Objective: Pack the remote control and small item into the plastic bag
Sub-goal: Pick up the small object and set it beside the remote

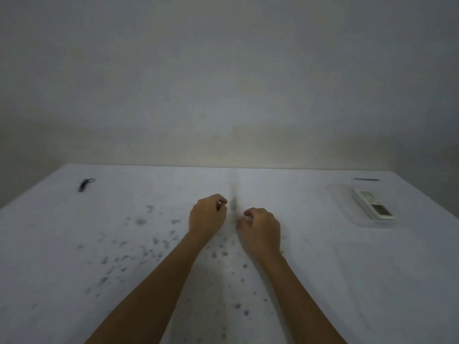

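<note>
With both the left hand [207,216] and right hand [260,228] curled and empty mid-table, reach right first for the white remote control [373,204] lying on the clear plastic bag [340,197], then fetch the small dark item [85,184] far left.

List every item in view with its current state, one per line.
remote control: lying flat at the table's far right, on or in clear plastic, cannot tell which.
plastic bag: flat under the remote.
small dark item: lying at the far left, untouched.
left hand: curled, possibly pinching something small and dark.
right hand: curled, holding nothing visible.
table: white cover, speckled with dark marks.
</note>
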